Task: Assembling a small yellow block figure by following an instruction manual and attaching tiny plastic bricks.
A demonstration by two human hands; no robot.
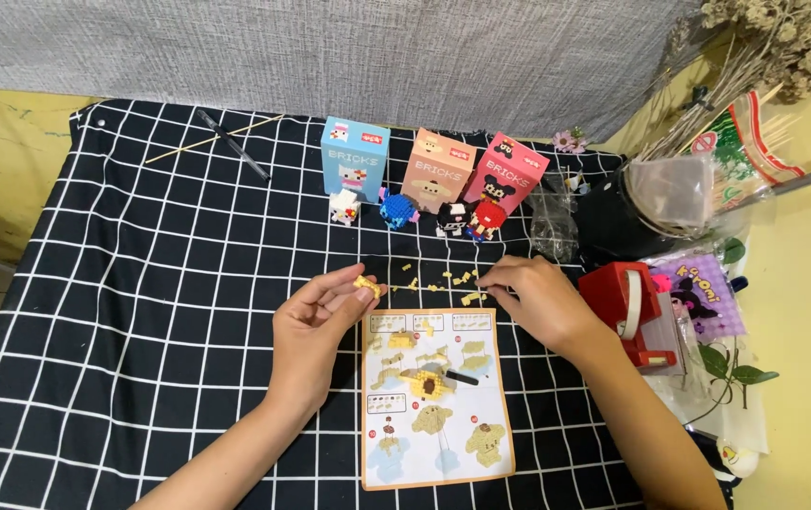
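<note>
Low in the frame's centre lies the leaflet on the checked cloth, a small dark tool resting across it. Just above its left corner, the left hand pinches a yellow piece between thumb and fingertips. At the sheet's upper right, the right hand has its fingers curled down onto loose yellow bricks. Right of it sits a red dispenser. Farther up stand four figures, then three boxes.
</note>
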